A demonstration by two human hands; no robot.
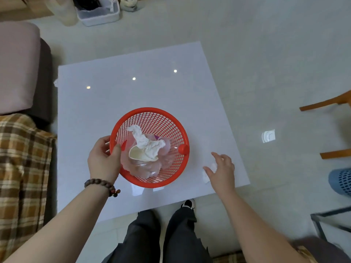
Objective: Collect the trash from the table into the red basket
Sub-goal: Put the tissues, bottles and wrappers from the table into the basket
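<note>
The red basket [155, 118] is held slightly above the glossy white table [121, 95], near its front edge. My left hand [103, 158] grips its left rim. Inside lie a crumpled white tissue [146, 142], a clear plastic bag [144, 168] and a cream-coloured scrap [140, 157]. My right hand [221, 170] hovers with fingers spread over a crumpled white tissue [209, 172] on the table's front right part, which the hand partly covers. I cannot tell whether the fingers touch it.
A plaid-covered sofa [20, 164] and a grey cushion [17, 67] flank the table's left. Wooden chair legs [330, 103] and a blue basket [341, 182] stand to the right. A white bin [98, 14] sits on the floor beyond. My legs [161, 238] are at the near edge.
</note>
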